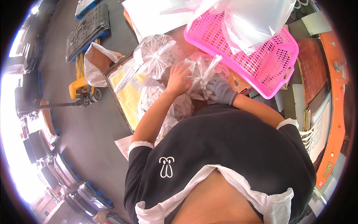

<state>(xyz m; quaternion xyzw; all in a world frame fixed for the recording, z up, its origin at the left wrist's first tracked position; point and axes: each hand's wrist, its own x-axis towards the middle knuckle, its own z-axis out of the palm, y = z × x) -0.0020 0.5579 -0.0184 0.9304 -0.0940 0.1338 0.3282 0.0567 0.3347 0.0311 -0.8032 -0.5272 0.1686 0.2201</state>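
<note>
A clear plastic bag (200, 73) with a twisted, gathered top stands between my hands at the table's near side. My bare left hand (179, 79) rests at its left side, fingers and thumb apart and slightly bent, seemingly holding nothing. On the bag's right, my right hand (221, 91), in a grey glove, has its fingers curled against the plastic near the lower part. What lies inside the bag is hard to make out. Another filled clear bag (156, 54) sits just beyond my left hand, and more clear bags (151, 98) lie beside my left forearm.
A pink perforated basket (266, 84) stands at the back right with a translucent plastic sheet (257, 22) over it. Yellow paper (126, 98) covers the table's left side. A white sack (95, 63) and a yellow pallet jack (80, 87) stand left on the floor. An orange beam (337, 112) runs along the right.
</note>
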